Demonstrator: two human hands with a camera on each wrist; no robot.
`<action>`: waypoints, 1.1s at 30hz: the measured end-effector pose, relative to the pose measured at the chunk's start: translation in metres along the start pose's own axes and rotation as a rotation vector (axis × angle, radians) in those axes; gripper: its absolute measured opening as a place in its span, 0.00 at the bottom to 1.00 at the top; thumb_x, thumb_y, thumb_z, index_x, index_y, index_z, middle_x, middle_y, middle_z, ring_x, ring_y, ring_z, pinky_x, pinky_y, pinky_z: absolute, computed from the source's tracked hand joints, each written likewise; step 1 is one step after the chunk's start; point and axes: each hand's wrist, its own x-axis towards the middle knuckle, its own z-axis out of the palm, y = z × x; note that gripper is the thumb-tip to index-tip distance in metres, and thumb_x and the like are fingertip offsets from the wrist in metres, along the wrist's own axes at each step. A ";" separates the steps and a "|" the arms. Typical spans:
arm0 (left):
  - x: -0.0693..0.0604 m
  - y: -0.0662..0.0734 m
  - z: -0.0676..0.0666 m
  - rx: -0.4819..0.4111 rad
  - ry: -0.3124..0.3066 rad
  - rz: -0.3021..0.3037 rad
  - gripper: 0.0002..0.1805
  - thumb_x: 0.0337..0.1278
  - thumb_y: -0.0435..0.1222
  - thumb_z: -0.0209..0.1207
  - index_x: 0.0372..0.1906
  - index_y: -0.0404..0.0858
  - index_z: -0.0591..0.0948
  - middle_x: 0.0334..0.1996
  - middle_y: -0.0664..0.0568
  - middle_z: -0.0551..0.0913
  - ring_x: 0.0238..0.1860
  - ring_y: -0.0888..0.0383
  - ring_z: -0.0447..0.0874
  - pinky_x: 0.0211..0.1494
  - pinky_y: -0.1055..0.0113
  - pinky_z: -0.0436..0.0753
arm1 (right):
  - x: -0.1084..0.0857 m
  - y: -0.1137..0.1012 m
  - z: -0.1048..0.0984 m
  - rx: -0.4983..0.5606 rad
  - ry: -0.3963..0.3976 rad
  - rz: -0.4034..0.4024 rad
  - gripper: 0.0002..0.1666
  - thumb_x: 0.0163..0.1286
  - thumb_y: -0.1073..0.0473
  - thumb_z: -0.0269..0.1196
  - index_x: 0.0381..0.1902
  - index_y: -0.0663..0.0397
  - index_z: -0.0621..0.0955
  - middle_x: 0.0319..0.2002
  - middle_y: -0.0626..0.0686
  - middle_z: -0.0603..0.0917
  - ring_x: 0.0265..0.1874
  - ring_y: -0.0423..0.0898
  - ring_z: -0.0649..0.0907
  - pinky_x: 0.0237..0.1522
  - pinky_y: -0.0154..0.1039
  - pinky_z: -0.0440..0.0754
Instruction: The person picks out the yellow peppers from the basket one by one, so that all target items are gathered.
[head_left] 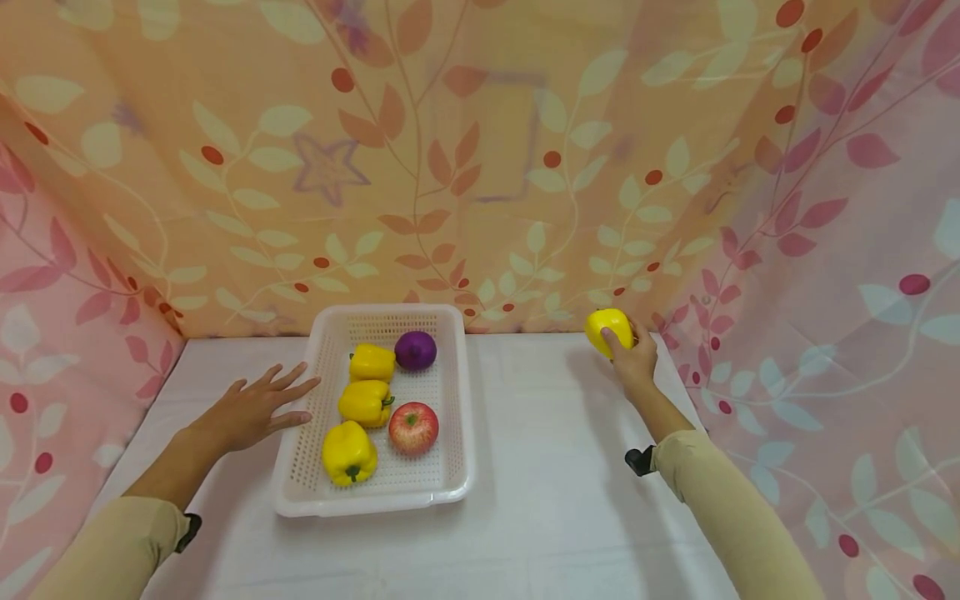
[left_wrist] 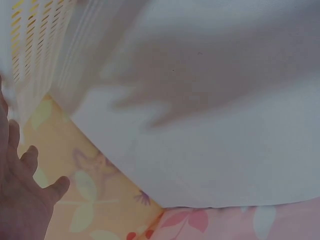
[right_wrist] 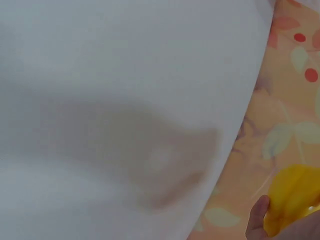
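Observation:
A yellow bell pepper (head_left: 606, 327) is gripped in my right hand (head_left: 636, 357) above the far right part of the table. The right wrist view shows the same pepper (right_wrist: 292, 197) between thumb and fingers, partly cut off by the frame. My left hand (head_left: 253, 408) has its fingers spread at the left rim of a white plastic basket (head_left: 450, 492); whether it touches the rim I cannot tell. Inside the basket, three yellow bell peppers (head_left: 350, 454) form a column on the left. A purple round item (head_left: 416, 351) and a red apple (head_left: 413, 428) lie to their right.
The white-covered table (head_left: 540, 500) extends right of the basket and in front of it. A floral curtain (head_left: 480, 167) stands along the table's back edge, with pink floral cloth (head_left: 825, 333) at the right side and more at the left.

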 end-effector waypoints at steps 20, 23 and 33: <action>-0.001 -0.001 0.000 0.001 -0.004 0.005 0.39 0.65 0.60 0.54 0.76 0.49 0.64 0.77 0.39 0.55 0.73 0.26 0.49 0.63 0.21 0.49 | -0.001 0.069 -0.009 -0.069 0.000 0.176 0.40 0.72 0.43 0.62 0.76 0.49 0.64 0.67 0.64 0.67 0.63 0.59 0.69 0.57 0.46 0.81; -0.001 -0.001 0.000 0.000 -0.004 0.003 0.39 0.65 0.60 0.54 0.76 0.49 0.64 0.77 0.39 0.55 0.73 0.26 0.48 0.63 0.21 0.49 | 0.000 0.074 -0.007 -0.050 -0.016 0.223 0.42 0.71 0.42 0.62 0.77 0.46 0.62 0.67 0.64 0.66 0.61 0.59 0.70 0.42 0.42 0.86; -0.001 0.003 -0.002 -0.014 -0.009 -0.010 0.39 0.66 0.60 0.54 0.76 0.48 0.64 0.77 0.39 0.54 0.73 0.27 0.47 0.64 0.22 0.47 | -0.001 0.078 -0.002 -0.055 -0.025 0.293 0.43 0.72 0.41 0.61 0.78 0.44 0.59 0.70 0.64 0.64 0.62 0.60 0.72 0.42 0.44 0.86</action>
